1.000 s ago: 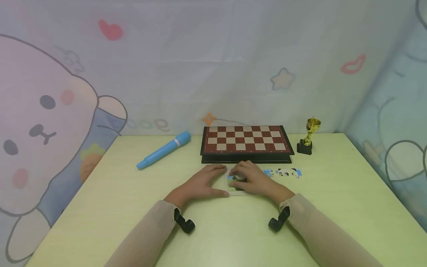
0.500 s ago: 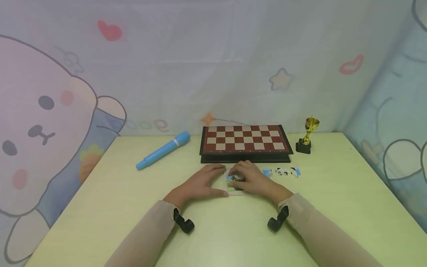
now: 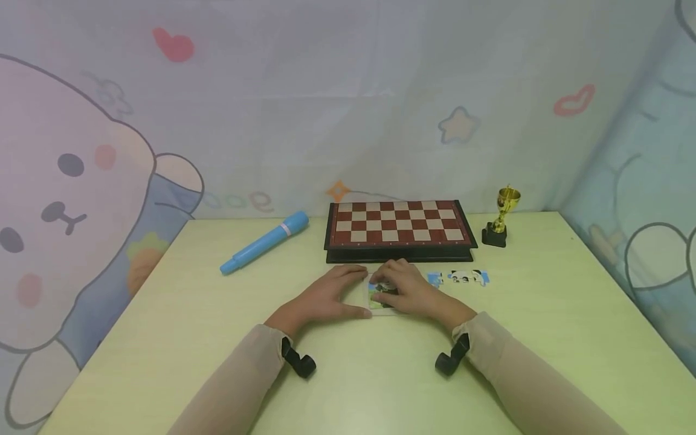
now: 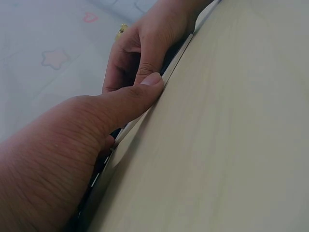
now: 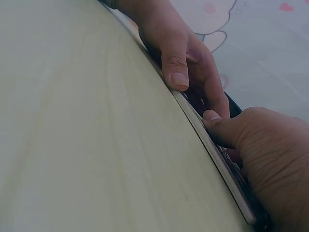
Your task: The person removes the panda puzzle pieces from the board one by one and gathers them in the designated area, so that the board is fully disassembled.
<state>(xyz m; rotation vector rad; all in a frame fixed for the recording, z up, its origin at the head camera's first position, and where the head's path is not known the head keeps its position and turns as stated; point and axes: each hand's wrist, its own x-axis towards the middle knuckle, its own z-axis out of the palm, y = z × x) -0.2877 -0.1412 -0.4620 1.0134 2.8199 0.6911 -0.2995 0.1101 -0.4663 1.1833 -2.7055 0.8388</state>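
While both hands, left [image 3: 325, 297] and right [image 3: 409, 291], pinch the puzzle tray [image 3: 382, 300] at frame centre on the bench [image 3: 348, 374], I judge assembly unfinished: loose pieces [image 3: 459, 277] lie just right.

Soft, even, shadowless light fills the head view, while both wrist views are blurred up close.

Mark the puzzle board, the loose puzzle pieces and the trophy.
puzzle board [image 3: 379, 300], head view, picture side between the hands.
loose puzzle pieces [image 3: 462, 277], head view, middle of the row.
trophy [image 3: 507, 202], head view, gold cup.
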